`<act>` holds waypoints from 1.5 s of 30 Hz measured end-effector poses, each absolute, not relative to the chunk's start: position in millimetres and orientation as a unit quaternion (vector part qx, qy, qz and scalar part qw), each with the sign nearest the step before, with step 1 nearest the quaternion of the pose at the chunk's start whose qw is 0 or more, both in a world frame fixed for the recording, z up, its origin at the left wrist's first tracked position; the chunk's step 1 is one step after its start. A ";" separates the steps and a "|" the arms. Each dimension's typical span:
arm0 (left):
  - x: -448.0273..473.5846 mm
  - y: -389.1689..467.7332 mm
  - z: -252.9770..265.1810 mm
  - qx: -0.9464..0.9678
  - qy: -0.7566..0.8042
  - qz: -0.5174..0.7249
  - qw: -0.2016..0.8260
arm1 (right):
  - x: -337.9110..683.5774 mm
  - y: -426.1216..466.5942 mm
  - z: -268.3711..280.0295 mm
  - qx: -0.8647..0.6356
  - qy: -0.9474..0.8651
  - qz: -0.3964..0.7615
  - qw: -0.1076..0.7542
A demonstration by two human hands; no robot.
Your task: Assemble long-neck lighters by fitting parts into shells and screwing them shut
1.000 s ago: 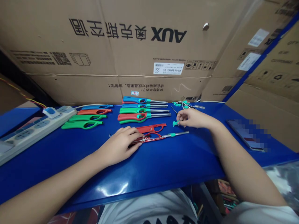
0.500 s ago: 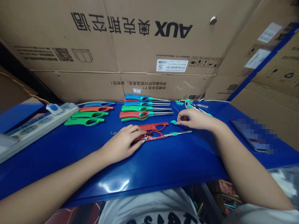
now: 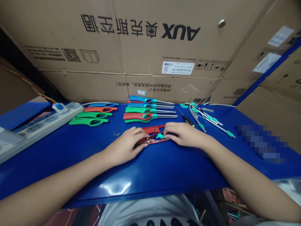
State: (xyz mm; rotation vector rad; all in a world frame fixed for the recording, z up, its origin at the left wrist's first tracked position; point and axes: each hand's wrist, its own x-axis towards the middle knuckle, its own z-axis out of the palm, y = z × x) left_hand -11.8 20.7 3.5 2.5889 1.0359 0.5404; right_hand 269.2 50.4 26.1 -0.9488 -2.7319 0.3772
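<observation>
My left hand (image 3: 128,141) is closed on the handle end of an opened red lighter half (image 3: 156,141), which lies on the blue table with white wires and dark inner parts showing. A teal trigger piece (image 3: 160,135) is at the finger opening of this half, at the fingertips of my right hand (image 3: 184,135), which are pinched together. A second red shell half (image 3: 151,129) lies just behind, partly covered by both hands. The lighter's metal tube is hidden under my right hand.
Behind the hands lie several assembled lighters (image 3: 141,116). Empty coloured shells (image 3: 88,121) are at the left, beside a white power strip (image 3: 44,125). A screwdriver (image 3: 185,118) and metal tubes with teal parts (image 3: 211,118) lie at the right. Small metal pins (image 3: 117,134) sit near my left hand.
My right hand has moved left and nearer, bringing the teal trigger piece from beside the shells to the opened red half. My left hand has stayed on the handle end.
</observation>
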 end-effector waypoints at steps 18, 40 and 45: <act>-11.8 16.6 10.1 0.890 0.373 0.179 0.193 | 250.5 44.0 4.9 -0.304 -0.939 0.109 0.118; -11.6 18.6 12.6 0.866 0.390 0.182 0.257 | 248.1 43.8 6.1 -0.265 -0.956 0.069 0.109; -12.1 18.3 12.1 0.873 0.384 0.178 0.243 | 249.0 43.6 5.9 -0.256 -0.959 0.059 0.111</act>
